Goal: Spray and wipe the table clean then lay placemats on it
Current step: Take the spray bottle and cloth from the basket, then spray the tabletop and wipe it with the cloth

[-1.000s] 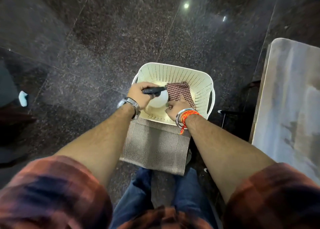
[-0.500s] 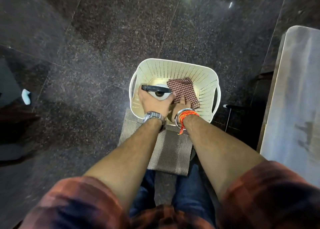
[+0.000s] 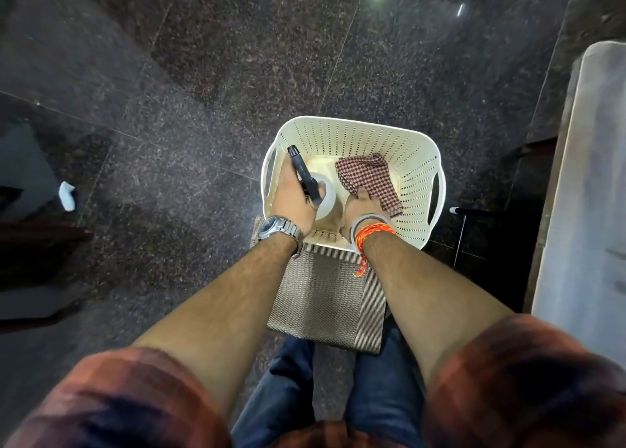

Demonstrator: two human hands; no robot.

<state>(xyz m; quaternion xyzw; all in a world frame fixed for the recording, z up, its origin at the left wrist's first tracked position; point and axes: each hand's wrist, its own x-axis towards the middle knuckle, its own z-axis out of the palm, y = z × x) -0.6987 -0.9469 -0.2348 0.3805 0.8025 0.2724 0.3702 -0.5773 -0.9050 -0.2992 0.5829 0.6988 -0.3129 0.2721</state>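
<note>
A cream perforated basket (image 3: 418,163) stands on the dark floor in front of me. Inside it, my left hand (image 3: 293,198) grips a white spray bottle (image 3: 327,197) by its black nozzle head. My right hand (image 3: 360,208) pinches the near edge of a brown checked cloth (image 3: 367,178) lying in the basket's right half. A woven grey-brown placemat (image 3: 325,298) lies on the floor, its far edge under the basket's near side. The table (image 3: 589,210), pale and streaked, shows along the right edge of the view.
Dark polished granite floor (image 3: 203,92) surrounds the basket. A small white object (image 3: 67,195) lies on the floor at far left beside dark furniture. A thin metal leg (image 3: 460,234) stands between basket and table. My legs in jeans are below the placemat.
The spray bottle's nozzle has swung from pointing sideways to pointing away from me as my left hand shifted to the basket's left side. My right hand stays on the cloth.
</note>
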